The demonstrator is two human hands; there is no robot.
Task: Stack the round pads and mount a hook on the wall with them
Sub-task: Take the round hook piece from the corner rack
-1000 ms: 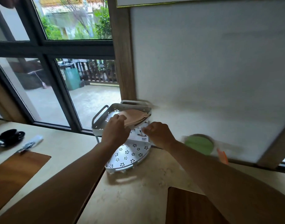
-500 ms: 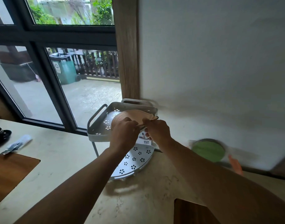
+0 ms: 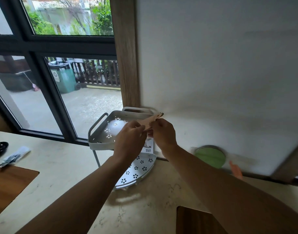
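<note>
Pale stone counter (image 3: 63,168) in the corner where the big window meets a white wall (image 3: 221,73), and that's where I'm standing. My landmark is the white two-tier rack (image 3: 100,142) with flower-shaped holes, parked right in that corner. Both my hands are up just above its top tray. My left hand (image 3: 129,141) and right hand (image 3: 163,134) are nearly touching, fingers pinched shut on the thin tan pads (image 3: 149,121), which I'm holding edge-on and tilted, with one end poking up toward the wall. How many pads are in the pinch I can't tell from this angle. Below my hands, a card with a barcode (image 3: 148,146) leans between the rack's tiers. Right of the rack, a green round thing (image 3: 210,157) sits against the wall, blurry. Left of the rack, a dark wooden board (image 3: 7,184) lies on the counter.
</note>
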